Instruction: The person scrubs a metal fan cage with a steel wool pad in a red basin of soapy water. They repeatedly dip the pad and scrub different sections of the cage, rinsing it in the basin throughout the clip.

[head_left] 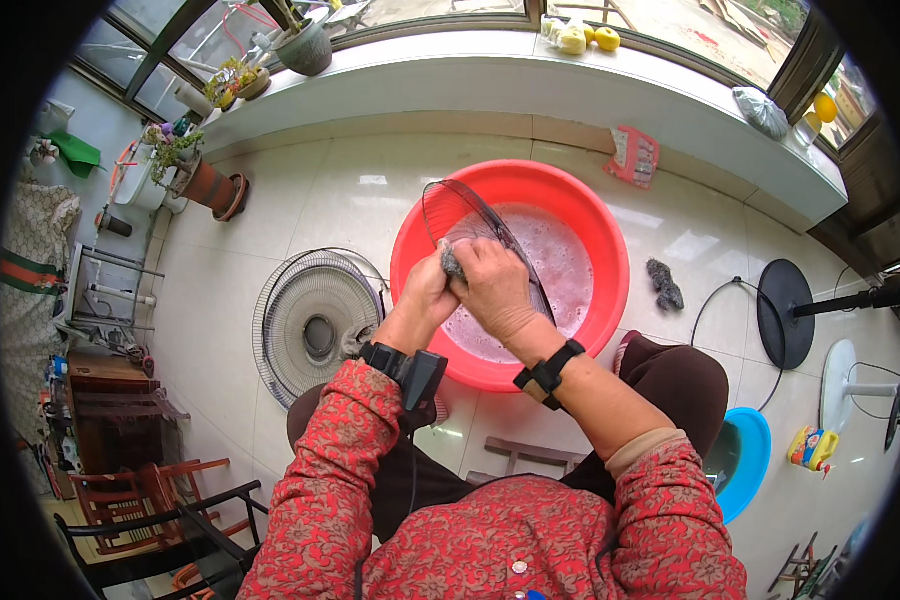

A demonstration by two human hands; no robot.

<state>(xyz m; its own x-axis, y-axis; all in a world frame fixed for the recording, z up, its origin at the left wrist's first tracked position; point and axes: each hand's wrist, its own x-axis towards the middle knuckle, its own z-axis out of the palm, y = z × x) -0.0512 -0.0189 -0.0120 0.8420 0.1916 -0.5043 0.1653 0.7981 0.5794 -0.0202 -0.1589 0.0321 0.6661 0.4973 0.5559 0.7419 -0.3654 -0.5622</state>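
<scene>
Before me on the floor stands a red plastic basin (611, 277) of sudsy water. A dark wire fan grille (457, 206) tilts inside it, its upper edge above the far left rim. My left hand (426, 291) and my right hand (495, 281) meet over the grille, both gripping a grey steel wool scourer (452, 264) between their fingers. Whether either hand also holds the grille's wires is hidden. Left of the basin lies another round fan grille (281, 322), with a grey rag (356, 341) at its edge.
More steel wool (665, 285) lies right of the basin. Further right are a black fan base (776, 319) with a cable, a blue basin (754, 465) and a yellow detergent bottle (814, 448). A pink packet (634, 156) rests by the sill. A potted plant (210, 187) stands left.
</scene>
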